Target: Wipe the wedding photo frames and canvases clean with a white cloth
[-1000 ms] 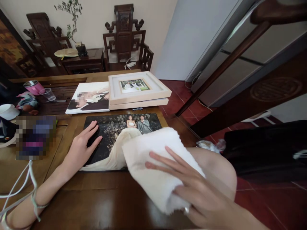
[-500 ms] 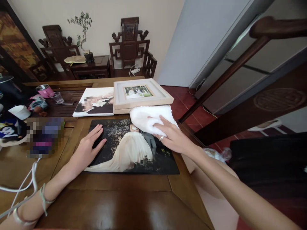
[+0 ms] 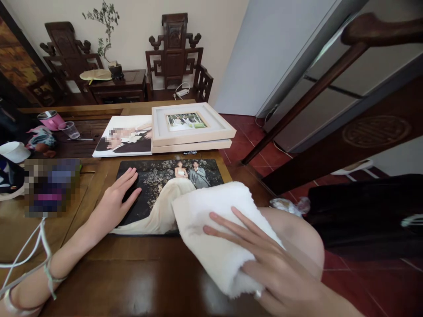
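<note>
A large dark wedding photo panel point(image 3: 158, 174) lies flat on the wooden table, showing a couple and a long pale gown. My left hand point(image 3: 117, 198) rests flat on its left edge, fingers stretched out. Over the lower right part of the panel is a fluffy white towel point(image 3: 211, 220), which hides that corner. My right hand point(image 3: 271, 259) grips the towel, two fingers spread on top and the others tucked into its near fold.
Behind the panel are stacked pale picture frames point(image 3: 211, 115) and a white-edged photo canvas point(image 3: 128, 143). At left stand a pink mug point(image 3: 52, 121), a clear cup point(image 3: 70, 130), a white cup point(image 3: 15, 152) and white cables point(image 3: 41, 237). A wooden chair point(image 3: 346, 141) stands right.
My right hand has drawn the towel from the panel's upper right down toward me, uncovering the couple's upper bodies. My left hand stays on the left edge. The view has shifted slightly.
</note>
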The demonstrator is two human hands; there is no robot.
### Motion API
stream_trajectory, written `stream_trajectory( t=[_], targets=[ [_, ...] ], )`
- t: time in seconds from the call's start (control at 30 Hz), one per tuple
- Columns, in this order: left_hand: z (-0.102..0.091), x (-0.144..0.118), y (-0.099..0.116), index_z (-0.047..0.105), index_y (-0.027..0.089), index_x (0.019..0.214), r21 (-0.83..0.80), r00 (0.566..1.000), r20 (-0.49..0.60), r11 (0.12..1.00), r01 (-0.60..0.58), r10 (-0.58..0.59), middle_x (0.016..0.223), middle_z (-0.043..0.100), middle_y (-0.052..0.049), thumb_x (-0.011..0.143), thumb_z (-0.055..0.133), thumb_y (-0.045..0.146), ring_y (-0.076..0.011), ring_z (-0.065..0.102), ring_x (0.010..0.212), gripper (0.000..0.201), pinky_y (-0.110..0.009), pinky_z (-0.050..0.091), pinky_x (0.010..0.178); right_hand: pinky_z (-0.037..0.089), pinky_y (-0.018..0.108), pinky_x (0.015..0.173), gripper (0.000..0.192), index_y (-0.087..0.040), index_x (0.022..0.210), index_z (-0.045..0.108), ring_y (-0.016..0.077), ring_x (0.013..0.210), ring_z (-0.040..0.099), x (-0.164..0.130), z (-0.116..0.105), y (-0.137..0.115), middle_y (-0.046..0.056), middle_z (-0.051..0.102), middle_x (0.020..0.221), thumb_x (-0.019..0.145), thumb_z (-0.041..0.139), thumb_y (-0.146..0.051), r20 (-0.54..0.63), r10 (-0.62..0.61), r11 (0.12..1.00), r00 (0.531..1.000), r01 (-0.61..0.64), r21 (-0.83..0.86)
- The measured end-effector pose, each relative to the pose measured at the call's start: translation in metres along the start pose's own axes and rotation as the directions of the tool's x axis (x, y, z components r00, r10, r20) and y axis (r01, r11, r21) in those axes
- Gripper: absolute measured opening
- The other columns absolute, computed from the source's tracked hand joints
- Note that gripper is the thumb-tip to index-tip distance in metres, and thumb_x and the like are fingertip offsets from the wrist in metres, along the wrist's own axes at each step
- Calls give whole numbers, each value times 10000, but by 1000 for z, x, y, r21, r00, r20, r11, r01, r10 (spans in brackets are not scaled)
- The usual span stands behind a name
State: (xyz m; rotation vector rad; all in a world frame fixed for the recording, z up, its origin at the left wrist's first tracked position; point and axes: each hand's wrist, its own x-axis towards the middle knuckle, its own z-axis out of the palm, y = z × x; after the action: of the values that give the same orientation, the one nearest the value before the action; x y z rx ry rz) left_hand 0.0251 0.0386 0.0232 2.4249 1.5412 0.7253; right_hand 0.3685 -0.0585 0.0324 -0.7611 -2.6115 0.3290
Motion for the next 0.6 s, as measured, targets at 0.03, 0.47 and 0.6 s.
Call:
stream_trajectory(
  t=[0.03,0.47,0.6],
  targets=[
    [0,0,-1,545,121,1357,-4,1000,3,1000,-3,3,1474,480,-135,983,401,502,-264,403,1400,553,-486,319,1171,194,641,1158,244,-227,741,564,329,1426,313,6,-2,5,79,459,1497,599,468,-54,13,18,1000,1000,-18,-3],
    [-1,0,-7,539,85,1353,-18,1000,16,1000,-10,10,1469,481,-165,977,426,478,-269,407,1398,556,-471,312,1174,308,580,1139,236,-221,992,625,306,1329,480,88,-8,104,129,648,1281,868,450,-124,-131,203,975,970,-212,-61],
    [-1,-1,-5,528,105,1363,-7,1000,8,1000,-5,5,1472,480,-154,980,423,466,-261,415,1395,536,-480,318,1172,258,610,1149,278,-179,908,629,318,1384,399,67,0,69,200,586,1355,725,468,-46,-152,179,979,972,-190,-66]
  ],
)
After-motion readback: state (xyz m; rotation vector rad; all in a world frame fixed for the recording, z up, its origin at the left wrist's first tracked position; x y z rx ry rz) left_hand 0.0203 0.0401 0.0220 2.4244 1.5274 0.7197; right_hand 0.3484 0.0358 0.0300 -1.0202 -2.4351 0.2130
